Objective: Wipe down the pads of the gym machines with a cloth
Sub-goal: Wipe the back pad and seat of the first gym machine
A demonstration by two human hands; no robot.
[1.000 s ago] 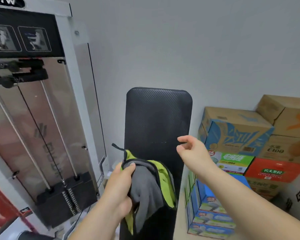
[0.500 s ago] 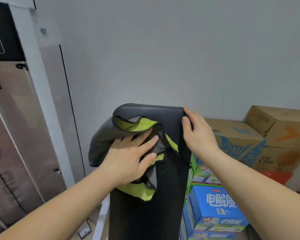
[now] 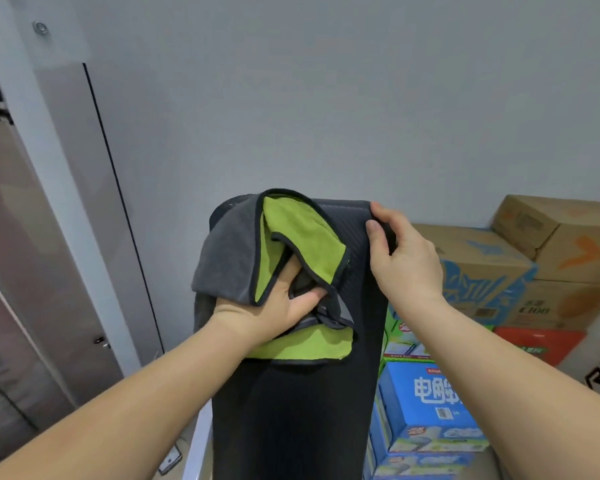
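The cloth (image 3: 229, 251) — grey and green — sits bunched at the top left corner of the black pad (image 3: 291, 410). The left hand (image 3: 267, 306) presses it there, fingers tucked in the folds and thumb pinching one, probably so it rubs well. The right hand (image 3: 402, 258) curls round the pad's top right corner — likely to stop wobbling.

The stacked cardboard boxes (image 3: 471, 258) and blue cartons (image 3: 426, 407) crowd the upright black pad (image 3: 291, 427) from 2 to 5 o'clock, leaving hardly a gap there. From 7 to 10 o'clock open air runs between it and the machine's white frame post (image 3: 44, 188). At 12 o'clock the grey wall (image 3: 326, 98) stands behind the top edge. The cloth (image 3: 226, 258) in the left hand (image 3: 267, 310), and the right hand (image 3: 406, 265) gripping the 1 o'clock corner, fill the pad's upper face; toward 6 o'clock it lies bare.
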